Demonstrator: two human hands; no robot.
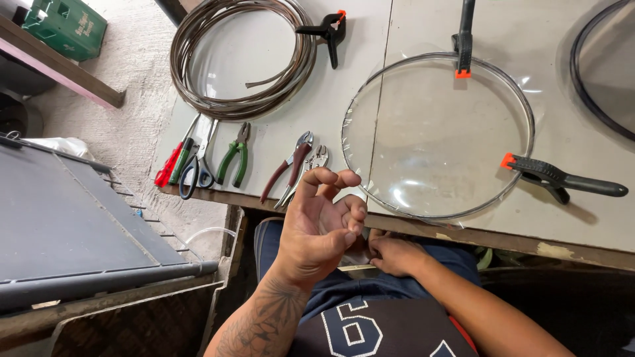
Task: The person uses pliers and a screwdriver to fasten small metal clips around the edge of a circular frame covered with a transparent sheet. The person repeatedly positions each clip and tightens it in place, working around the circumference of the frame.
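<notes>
Close to the desk (278,142) edge, the left hand (317,228) lifts with fingers (331,177) loosely curled, holding nothing. The right hand (395,256) pinches something small, perhaps wire. Just beyond lies a round wire hoop (436,135) covered in clear, glossy film, clamped.

Right hand (395,254) fingertips hidden under table edge (463,235); dark ring (582,86) cropped.

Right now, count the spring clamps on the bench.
3: one clamp by the wire coil, one on the hoop's top edge, one on its right edge. More may lie out of frame.
</notes>
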